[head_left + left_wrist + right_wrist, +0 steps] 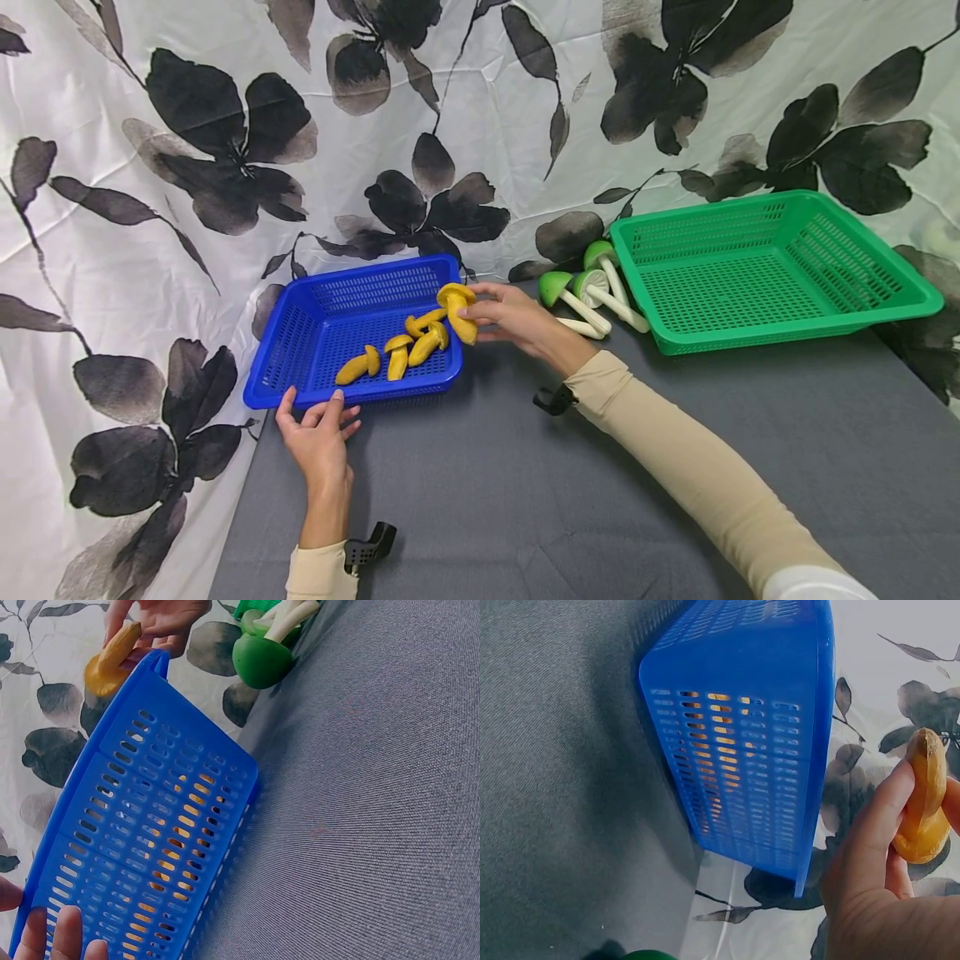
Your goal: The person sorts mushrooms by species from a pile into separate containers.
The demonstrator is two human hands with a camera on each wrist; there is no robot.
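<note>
Right hand (510, 319) pinches yellow mushroom (458, 310) over blue basket's (300, 392) right rim, clear of four inside; left hand (318, 432), fingers relaxed, rests on near rim, steadying it

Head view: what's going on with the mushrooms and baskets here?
A person's right hand holds a yellow mushroom at the right rim of the blue basket, where four more yellow mushrooms lie. The left hand touches the basket's near edge. Green mushrooms lie on the grey table beside the green basket.
</note>
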